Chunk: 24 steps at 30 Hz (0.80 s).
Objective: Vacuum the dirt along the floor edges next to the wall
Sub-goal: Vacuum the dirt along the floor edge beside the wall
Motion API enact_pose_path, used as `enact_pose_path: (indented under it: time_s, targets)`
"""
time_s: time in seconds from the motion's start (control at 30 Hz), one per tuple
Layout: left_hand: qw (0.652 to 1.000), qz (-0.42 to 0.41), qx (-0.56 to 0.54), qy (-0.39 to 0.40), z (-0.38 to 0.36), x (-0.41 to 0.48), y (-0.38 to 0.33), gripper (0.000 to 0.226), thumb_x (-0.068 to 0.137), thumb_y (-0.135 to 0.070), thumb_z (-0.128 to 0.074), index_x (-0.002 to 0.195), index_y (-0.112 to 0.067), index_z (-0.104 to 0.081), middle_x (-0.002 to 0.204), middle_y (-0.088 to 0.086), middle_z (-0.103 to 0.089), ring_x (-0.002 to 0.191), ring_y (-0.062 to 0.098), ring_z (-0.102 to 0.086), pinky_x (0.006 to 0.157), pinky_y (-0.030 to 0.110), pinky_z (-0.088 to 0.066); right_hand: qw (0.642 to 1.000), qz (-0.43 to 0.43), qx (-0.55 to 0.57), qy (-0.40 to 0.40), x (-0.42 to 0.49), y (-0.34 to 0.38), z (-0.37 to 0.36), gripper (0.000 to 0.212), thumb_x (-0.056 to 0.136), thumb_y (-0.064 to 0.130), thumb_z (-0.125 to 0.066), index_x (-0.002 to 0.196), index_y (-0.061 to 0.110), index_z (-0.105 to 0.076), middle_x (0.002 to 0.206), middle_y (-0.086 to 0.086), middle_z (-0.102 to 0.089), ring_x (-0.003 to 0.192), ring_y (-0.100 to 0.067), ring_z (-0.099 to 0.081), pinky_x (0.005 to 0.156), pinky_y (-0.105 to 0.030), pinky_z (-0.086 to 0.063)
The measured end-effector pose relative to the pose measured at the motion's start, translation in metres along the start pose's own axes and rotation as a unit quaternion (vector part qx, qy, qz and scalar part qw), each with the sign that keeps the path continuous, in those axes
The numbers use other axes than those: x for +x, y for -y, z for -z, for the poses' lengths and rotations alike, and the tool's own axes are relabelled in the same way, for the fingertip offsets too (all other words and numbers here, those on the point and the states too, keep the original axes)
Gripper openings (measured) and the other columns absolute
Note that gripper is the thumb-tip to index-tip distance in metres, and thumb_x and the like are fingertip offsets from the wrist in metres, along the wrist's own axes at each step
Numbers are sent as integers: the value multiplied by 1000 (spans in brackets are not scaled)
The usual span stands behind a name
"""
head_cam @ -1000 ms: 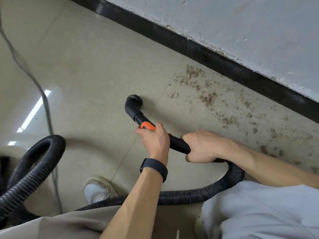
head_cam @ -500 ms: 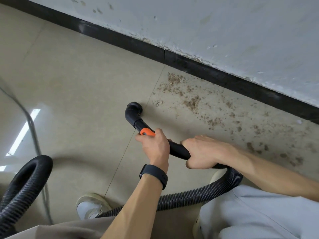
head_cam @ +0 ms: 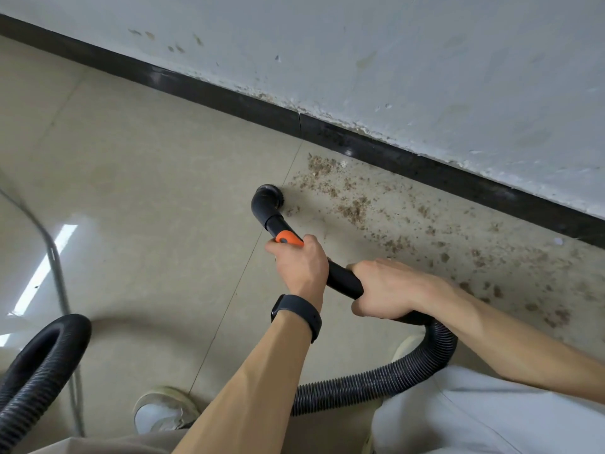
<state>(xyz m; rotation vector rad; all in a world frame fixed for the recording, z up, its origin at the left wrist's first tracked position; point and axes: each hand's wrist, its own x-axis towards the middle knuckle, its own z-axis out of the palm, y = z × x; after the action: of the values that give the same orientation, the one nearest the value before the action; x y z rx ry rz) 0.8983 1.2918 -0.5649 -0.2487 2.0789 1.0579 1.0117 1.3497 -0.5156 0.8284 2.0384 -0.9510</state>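
Observation:
A black vacuum nozzle (head_cam: 266, 201) with a round brush tip rests on the beige tile floor, at the left edge of a scatter of brown dirt (head_cam: 353, 206) that runs along the black baseboard (head_cam: 409, 162). My left hand (head_cam: 302, 263) grips the black wand just behind its orange button (head_cam: 285, 238). Further back on the wand, my right hand (head_cam: 383, 288) grips the curved handle where the ribbed hose (head_cam: 376, 385) begins.
The hose loops back to the lower left (head_cam: 42, 365). A grey power cord (head_cam: 55, 273) lies across the floor at the left. My white shoe (head_cam: 160, 411) stands below the arms. The grey-white wall (head_cam: 425, 70) rises above the baseboard.
The nozzle has shifted right toward the dirt, now touching its left edge. The view has tilted up, showing more wall. Both hands keep the same hold.

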Motion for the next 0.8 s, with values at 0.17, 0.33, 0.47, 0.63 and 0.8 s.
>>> enact_pose_path:
  time_s: [0.17,0.33,0.47,0.63,0.8]
  targets:
    - [1000,-20,20,0,-6,6,-8,33,84,-24,-49,111,-24,-28,92,13,-62,78,35,-69,73,51,-60,999,-8,27,-17,8,-5,1,17,80,24,-67,89,22,-53,76,-3,-64,64,-22,-62,57,-32,-44]
    - [999,-30,18,6,-16,15,-14,37,77,-27,-47,107,-27,-27,87,11,-56,75,36,-67,73,55,-59,999,-5,37,-26,12,-7,5,17,82,24,-67,93,21,-55,74,-2,-63,61,-20,-61,56,-31,-43]
    - [982,-143,124,-16,-19,22,-18,20,94,-13,-53,100,-10,-35,112,19,-56,86,35,-54,74,36,-45,998,-7,50,-38,19,-12,8,16,82,24,-68,90,21,-54,73,-1,-63,61,-20,-61,55,-32,-43]
    - [971,-183,153,-19,-26,29,-23,19,96,-12,-52,98,-11,-34,119,19,-54,99,41,-56,79,40,-47,996,-10,79,-39,26,-19,10,19,81,25,-69,96,19,-57,78,-4,-69,70,-26,-71,57,-32,-46]
    - [993,-88,76,16,-34,29,-34,33,82,-24,-51,106,-13,-32,89,12,-48,75,36,-54,74,41,-53,995,-14,90,-48,31,-22,12,18,81,25,-68,94,19,-57,80,-7,-71,71,-26,-71,57,-33,-46]
